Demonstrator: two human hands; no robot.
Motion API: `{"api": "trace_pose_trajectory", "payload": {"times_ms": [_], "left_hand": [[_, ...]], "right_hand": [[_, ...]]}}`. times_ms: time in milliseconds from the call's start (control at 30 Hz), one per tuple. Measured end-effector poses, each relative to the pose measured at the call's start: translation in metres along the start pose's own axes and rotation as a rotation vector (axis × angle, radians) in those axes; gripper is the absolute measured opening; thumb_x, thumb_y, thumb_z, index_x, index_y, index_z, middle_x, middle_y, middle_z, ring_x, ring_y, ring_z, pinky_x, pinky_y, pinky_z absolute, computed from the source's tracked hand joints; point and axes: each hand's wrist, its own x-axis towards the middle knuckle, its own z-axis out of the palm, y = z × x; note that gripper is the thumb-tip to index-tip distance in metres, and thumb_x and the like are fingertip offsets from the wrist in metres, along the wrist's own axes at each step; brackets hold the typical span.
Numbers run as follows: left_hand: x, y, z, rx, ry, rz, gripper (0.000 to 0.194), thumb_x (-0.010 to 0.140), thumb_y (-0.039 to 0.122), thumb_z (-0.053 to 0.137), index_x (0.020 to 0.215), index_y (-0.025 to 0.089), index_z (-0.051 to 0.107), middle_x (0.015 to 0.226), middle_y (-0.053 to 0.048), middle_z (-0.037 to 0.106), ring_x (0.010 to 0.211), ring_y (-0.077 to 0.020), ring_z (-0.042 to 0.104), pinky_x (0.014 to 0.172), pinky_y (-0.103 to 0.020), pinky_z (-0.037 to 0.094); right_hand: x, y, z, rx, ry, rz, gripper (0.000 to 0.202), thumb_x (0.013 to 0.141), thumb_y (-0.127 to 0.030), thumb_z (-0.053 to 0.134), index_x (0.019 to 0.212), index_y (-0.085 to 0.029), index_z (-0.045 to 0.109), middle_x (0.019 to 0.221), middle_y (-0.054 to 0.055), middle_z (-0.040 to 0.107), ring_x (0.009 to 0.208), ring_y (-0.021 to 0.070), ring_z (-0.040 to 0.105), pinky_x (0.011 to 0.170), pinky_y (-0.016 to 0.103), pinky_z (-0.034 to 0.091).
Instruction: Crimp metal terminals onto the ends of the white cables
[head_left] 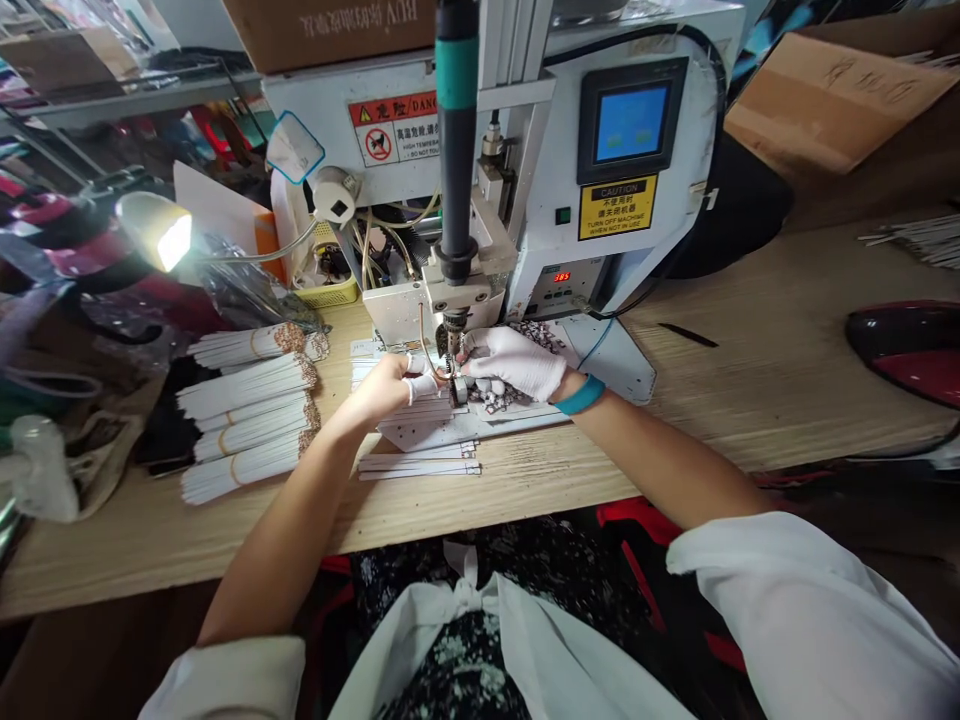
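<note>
My left hand (390, 388), with white covers on some fingertips, reaches under the machine's vertical head (456, 150). Its fingers are closed together beside the narrow tip (453, 340); what they pinch is too small to make out. My right hand (517, 362) wears a white glove and has a teal band at the wrist. Its fingers are closed at the other side of the tip, and whatever is in them is hidden. Small metallic parts (499, 400) lie in a pile under and around the right hand. White flat strips (420, 465) lie in front of the machine's base plate (622, 370).
Bundles of banded white wires (247, 425) with coppery ends lie at left. A lit lamp (169, 235) stands behind them. The machine carries a blue screen (628, 122) and a red digit display (562, 277). A thin dark tool (688, 334) and a dark red object (907, 350) lie at right.
</note>
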Motion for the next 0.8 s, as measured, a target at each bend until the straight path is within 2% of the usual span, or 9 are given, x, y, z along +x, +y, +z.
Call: {"api": "trace_pose_trajectory", "payload": {"times_ms": [167, 300, 633, 800], "left_hand": [[0.002, 0.002, 0.002, 0.055, 0.036, 0.008, 0.031, 0.061, 0.047, 0.068, 0.062, 0.016, 0.063, 0.06, 0.0, 0.058, 0.061, -0.0148, 0.049, 0.055, -0.025, 0.037], [0.001, 0.009, 0.005, 0.041, 0.027, -0.033, 0.034, 0.057, 0.049, 0.068, 0.061, 0.015, 0.062, 0.059, 0.001, 0.054, 0.058, -0.0123, 0.042, 0.055, -0.024, 0.033], [0.001, 0.009, 0.006, 0.009, 0.017, -0.054, 0.035, 0.056, 0.049, 0.07, 0.06, 0.015, 0.063, 0.06, 0.001, 0.055, 0.058, -0.0123, 0.043, 0.055, -0.024, 0.034], [0.001, 0.013, 0.007, 0.034, 0.033, -0.111, 0.034, 0.057, 0.047, 0.072, 0.061, 0.015, 0.064, 0.054, 0.002, 0.052, 0.056, -0.0122, 0.043, 0.056, -0.024, 0.034]], "right_hand": [[0.003, 0.003, 0.001, 0.009, 0.01, -0.015, 0.013, 0.074, -0.005, 0.063, 0.081, -0.014, 0.058, 0.057, -0.006, 0.053, 0.038, 0.0041, 0.044, 0.032, 0.016, 0.031], [0.004, 0.004, 0.001, 0.008, 0.013, -0.024, 0.013, 0.073, -0.004, 0.063, 0.079, -0.014, 0.057, 0.06, -0.004, 0.055, 0.041, 0.0054, 0.049, 0.032, 0.016, 0.032], [0.001, 0.003, 0.005, 0.086, 0.042, 0.042, 0.017, 0.071, -0.006, 0.067, 0.078, -0.016, 0.055, 0.051, -0.008, 0.048, 0.033, 0.0042, 0.039, 0.027, 0.016, 0.028], [0.003, 0.005, 0.002, 0.066, 0.042, -0.001, 0.012, 0.073, -0.007, 0.065, 0.077, -0.015, 0.058, 0.055, -0.005, 0.052, 0.039, 0.0062, 0.046, 0.032, 0.017, 0.033]]}}
